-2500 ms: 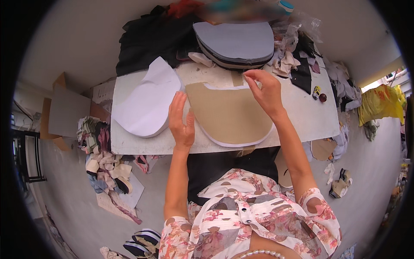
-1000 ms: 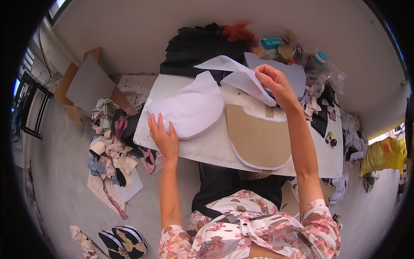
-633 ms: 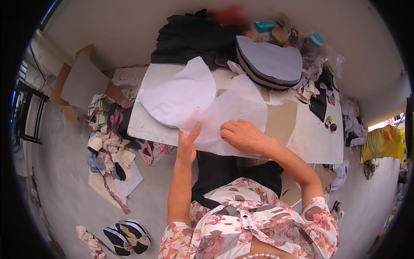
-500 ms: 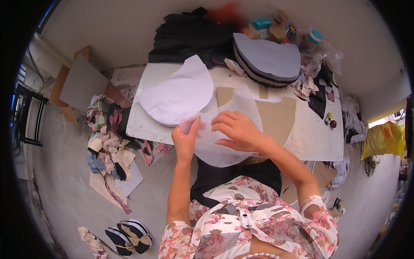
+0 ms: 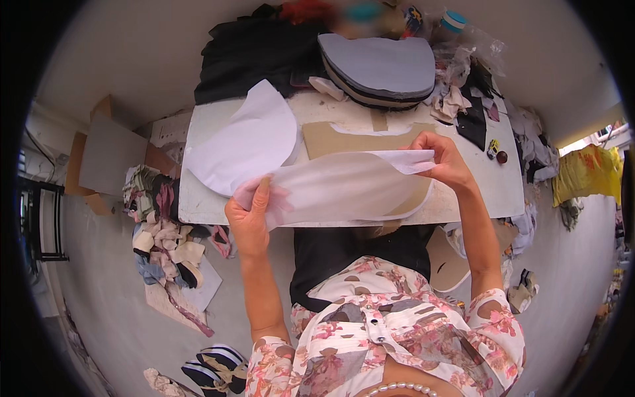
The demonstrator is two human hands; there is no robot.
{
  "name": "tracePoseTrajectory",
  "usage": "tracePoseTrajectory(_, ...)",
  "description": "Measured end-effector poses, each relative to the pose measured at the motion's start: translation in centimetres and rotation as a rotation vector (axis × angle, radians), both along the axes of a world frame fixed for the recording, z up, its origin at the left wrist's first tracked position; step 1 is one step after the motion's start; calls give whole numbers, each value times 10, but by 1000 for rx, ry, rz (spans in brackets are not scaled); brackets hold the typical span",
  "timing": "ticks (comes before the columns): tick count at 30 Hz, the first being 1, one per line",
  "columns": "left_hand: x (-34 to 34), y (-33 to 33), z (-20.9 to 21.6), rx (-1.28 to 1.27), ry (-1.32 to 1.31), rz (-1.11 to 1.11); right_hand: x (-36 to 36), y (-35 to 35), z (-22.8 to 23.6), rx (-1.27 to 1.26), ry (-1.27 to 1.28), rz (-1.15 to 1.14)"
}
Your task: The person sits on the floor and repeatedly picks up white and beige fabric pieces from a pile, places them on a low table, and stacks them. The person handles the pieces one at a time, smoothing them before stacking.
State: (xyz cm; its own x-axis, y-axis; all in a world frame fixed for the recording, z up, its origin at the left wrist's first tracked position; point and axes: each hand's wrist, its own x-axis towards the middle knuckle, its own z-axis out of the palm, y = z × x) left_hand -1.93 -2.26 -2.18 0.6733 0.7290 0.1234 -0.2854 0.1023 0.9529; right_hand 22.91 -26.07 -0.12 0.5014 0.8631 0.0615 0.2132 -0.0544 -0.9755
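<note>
A thin, see-through white fabric piece is stretched between my two hands above the near part of the table. My left hand pinches its left end, with fingers visible through the cloth. At the other end my right hand grips a folded corner between thumb and fingers. Under and behind the sheet lies a tan cardboard piece with a curved cut-out, partly covered. To the left, a stack of curved white fabric pieces lies on the white table, close to my left hand.
At the back stand a stack of grey half-round pieces and a pile of black fabric. A small yellow item and a dark round knob lie on the right. Fabric scraps heap on the floor at left.
My right hand has moved right and taken hold of the sheet's far end. The sheet is now lifted and spread sideways, uncovering more cardboard. My left hand keeps its pinch. The view has shifted.
</note>
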Motion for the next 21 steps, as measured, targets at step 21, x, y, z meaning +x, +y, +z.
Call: tracePoseTrajectory(21,110,-3,-79,172,428,-124,37,-46,-93,-239,-217,-580)
